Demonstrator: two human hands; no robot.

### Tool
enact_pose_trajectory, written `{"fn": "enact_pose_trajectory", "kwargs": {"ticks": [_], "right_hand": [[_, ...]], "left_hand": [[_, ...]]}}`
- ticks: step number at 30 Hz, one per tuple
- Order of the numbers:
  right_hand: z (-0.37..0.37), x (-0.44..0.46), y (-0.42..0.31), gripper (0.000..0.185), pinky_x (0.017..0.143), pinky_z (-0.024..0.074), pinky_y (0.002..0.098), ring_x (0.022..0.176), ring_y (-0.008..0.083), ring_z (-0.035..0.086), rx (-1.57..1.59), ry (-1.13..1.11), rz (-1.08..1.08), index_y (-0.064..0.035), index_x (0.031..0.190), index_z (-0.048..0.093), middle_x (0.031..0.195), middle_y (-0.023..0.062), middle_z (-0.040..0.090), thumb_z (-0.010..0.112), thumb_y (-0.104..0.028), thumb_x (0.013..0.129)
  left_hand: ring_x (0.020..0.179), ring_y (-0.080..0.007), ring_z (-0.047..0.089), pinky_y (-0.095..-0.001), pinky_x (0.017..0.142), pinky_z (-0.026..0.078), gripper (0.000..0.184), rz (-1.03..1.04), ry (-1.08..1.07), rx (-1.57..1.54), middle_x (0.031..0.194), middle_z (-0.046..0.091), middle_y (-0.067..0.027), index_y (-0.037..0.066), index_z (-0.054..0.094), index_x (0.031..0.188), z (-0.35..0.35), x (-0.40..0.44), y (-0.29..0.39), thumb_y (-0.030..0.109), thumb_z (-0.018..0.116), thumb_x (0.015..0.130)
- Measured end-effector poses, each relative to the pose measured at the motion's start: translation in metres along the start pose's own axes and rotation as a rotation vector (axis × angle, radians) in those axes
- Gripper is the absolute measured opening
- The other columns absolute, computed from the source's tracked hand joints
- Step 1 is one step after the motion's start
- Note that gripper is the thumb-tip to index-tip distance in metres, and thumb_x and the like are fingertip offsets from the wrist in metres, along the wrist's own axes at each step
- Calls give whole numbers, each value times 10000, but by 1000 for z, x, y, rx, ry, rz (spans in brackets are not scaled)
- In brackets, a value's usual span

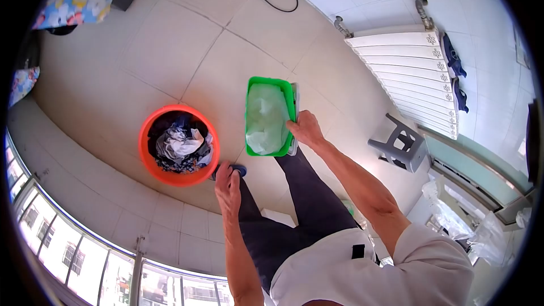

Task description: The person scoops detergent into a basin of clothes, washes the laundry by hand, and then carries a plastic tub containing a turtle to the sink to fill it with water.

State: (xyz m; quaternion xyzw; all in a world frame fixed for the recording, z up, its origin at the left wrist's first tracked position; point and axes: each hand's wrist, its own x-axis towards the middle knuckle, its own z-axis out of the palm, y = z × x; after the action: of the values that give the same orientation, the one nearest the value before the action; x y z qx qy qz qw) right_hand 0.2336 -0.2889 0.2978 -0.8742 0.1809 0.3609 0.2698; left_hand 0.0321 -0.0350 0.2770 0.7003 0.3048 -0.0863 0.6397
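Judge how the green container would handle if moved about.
The green container has straight rims, so it is probably stiff; boxy sides make rolling unlikely. The crumpled translucent sheeting inside looks floppy and might shift.

Clothes (180,143) in tub (145,148), L of bin (289,101) w/ bag (266,116) in; stool (418,152) R.

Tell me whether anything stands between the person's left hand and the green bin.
Nothing visible blocks the way. Between the left hand and the green bin, held by the right hand, only the floor and a dark shoe show.
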Motion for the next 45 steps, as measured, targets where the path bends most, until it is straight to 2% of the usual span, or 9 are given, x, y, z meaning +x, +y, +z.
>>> {"fn": "enact_pose_trajectory", "kwargs": {"ticks": [4, 9, 17, 19, 21, 24, 27, 32, 45], "right_hand": [[-39, -45, -27, 350, 701, 558, 523, 749, 478, 695, -57, -76, -88, 116, 727, 624, 724, 310, 659, 654, -218, 829], [-73, -60, -48, 360, 736, 564, 529, 794, 492, 696, -105, -56, -210, 93, 751, 654, 761, 315, 673, 683, -254, 844], [-127, -66, -73, 828, 721, 543, 447, 749, 371, 698, -127, 13, -412, 26, 729, 696, 709, 178, 703, 545, -765, 920], [-150, -62, -77, 797, 766, 543, 465, 819, 375, 710, -57, -63, -333, -3, 820, 741, 767, 178, 722, 514, -756, 948], [-156, -55, -64, 780, 812, 542, 483, 889, 378, 722, 7, -142, -254, -31, 911, 786, 825, 177, 741, 483, -747, 977], [-137, -39, -26, 723, 814, 538, 475, 931, 356, 722, 528, 204, -273, -49, 1037, 790, 944, 180, 752, 405, -662, 1055], [-142, -30, -17, 607, 865, 562, 391, 1003, 253, 712, 1039, -197, -153, 8, 1218, 743, 1144, 128, 744, 456, -515, 1106], [-113, -13, 12, 592, 1035, 518, 391, 1165, 253, 669, 1148, -17, -156, 43, 1348, 647, 1270, 156, 703, 521, -475, 1093], [-54, -6, 201, 357, 759, 628, 361, 913, 237, 751, 811, -55, 422, 15, 1234, 692, 1064, 113, 720, 617, -255, 1013]], "left_hand": [[966, -246, 708, -366, 836, 557, 528, -20, -213, -71, 1094, 733, -181, -27, 552, 1449, 35, 45, 120, 308, 618, 1046], [986, -372, 707, -425, 844, 534, 390, 69, -229, 492, 1044, 692, -300, -38, 594, 1342, 49, 63, 157, 157, 577, 1005], [1022, -285, 698, -374, 901, 533, 306, 174, -282, 239, 1116, 741, -182, -49, 662, 1241, 47, 64, 180, -55, 515, 973], [1046, -387, 686, -400, 910, 512, 331, 197, -307, 239, 1097, 724, -236, -66, 640, 1238, 48, 65, 186, -105, 493, 945], [1041, -364, 686, -386, 911, 511, 326, 188, -281, 233, 1090, 728, -220, -66, 649, 1227, 49, 63, 191, -106, 492, 945], [1025, -313, 686, -360, 906, 511, 301, 161, -269, 192, 1083, 735, -187, -66, 663, 1203, 57, 62, 212, -97, 499, 952], [999, -263, 683, -340, 897, 514, 265, 112, -278, 160, 1087, 737, -166, -67, 669, 1189, 68, 61, 249, -65, 524, 968], [962, -200, 669, -335, 870, 525, 240, 76, -198, 134, 1098, 732, -127, -57, 675, 1196, 81, 63, 248, 17, 576, 991], [991, -177, 642, -340, 855, 523, 362, -116, 35, 239, 1123, 711, -98, -58, 683, 1193, 38, 16, 197, 234, 679, 981]]}}
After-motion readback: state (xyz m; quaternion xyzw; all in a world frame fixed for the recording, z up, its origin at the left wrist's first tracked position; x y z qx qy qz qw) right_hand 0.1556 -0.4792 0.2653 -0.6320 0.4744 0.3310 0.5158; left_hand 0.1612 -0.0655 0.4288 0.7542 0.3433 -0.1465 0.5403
